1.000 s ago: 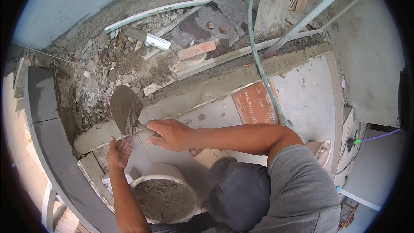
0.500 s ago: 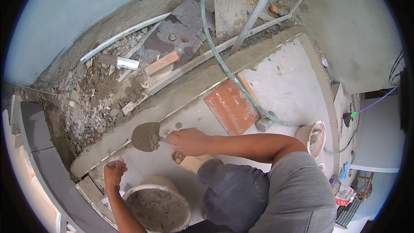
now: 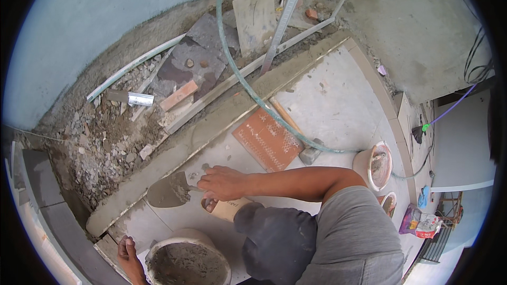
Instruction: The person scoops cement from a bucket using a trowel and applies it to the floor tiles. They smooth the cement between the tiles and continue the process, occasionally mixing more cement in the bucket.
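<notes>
My right hand (image 3: 222, 182) is closed round the handle of a trowel (image 3: 168, 190). The trowel's broad rounded blade is smeared with grey mortar and points left, over the floor tiles beside a mortar-covered ledge (image 3: 193, 142). My left hand (image 3: 128, 258) is lower left, near the rim of a bucket (image 3: 203, 238) of wet mortar. Its fingers are curled together, and nothing shows in them. The bucket stands between my left hand and my knee. Below the right hand, my sandalled foot (image 3: 227, 209) rests on the tiles.
An orange-brown patterned tile (image 3: 268, 140) and a mallet (image 3: 311, 153) lie beyond my right forearm. A green hose (image 3: 248, 87) crosses the ledge. Rubble (image 3: 105, 150), a shovel (image 3: 254, 21) and a long metal bar (image 3: 285, 18) are behind it. Another bucket (image 3: 377, 166) stands at right.
The trowel has come down and toward me, from over the ledge's edge to over the tiles; its blade is turned differently. My left hand has dropped lower. The whole view has shifted slightly.
</notes>
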A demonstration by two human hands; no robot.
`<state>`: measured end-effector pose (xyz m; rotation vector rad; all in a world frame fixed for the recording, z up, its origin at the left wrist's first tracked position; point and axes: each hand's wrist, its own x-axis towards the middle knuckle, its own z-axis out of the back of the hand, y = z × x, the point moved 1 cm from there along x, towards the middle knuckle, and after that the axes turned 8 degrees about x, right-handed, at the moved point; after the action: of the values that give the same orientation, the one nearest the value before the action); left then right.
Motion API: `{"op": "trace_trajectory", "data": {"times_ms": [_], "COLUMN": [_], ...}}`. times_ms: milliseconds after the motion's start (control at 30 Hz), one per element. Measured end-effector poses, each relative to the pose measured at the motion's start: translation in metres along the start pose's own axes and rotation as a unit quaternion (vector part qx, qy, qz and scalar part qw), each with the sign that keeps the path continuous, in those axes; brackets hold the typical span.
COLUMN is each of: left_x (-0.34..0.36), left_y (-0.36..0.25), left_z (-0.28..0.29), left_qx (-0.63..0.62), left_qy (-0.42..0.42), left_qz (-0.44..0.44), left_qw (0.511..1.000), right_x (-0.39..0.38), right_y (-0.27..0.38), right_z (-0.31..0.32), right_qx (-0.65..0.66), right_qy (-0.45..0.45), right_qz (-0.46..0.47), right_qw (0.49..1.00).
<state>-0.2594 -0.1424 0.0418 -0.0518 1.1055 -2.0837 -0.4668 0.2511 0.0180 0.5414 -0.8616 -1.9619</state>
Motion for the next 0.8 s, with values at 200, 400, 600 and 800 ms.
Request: {"op": "trace_trajectory", "data": {"times_ms": [200,400,600,800], "left_x": [-0.126,-0.176,-0.186,-0.207], "left_y": [-0.006,0.141,0.244,0.112], "left_z": [0.068,0.074,0.085,0.053], "left_qx": [0.352,0.297,-0.148,-0.318], "left_qy": [0.023,0.068,0.002,0.01], "left_qz": [0.185,0.333,0.413,0.299], "left_qw": [0.917,0.892,0.899,0.9], "right_x": [0.006,0.003,-0.005,-0.011], "right_y": [0.01,0.029,0.033,0.05], "right_z": [0.001,0.002,-0.003,0.029], "right_qx": [0.035,0.071,0.091,0.085], "right_qy": [0.051,0.069,0.094,0.087], "right_qz": [-0.059,-0.105,-0.088,-0.178], "right_qw": [0.996,0.99,0.987,0.976]}}
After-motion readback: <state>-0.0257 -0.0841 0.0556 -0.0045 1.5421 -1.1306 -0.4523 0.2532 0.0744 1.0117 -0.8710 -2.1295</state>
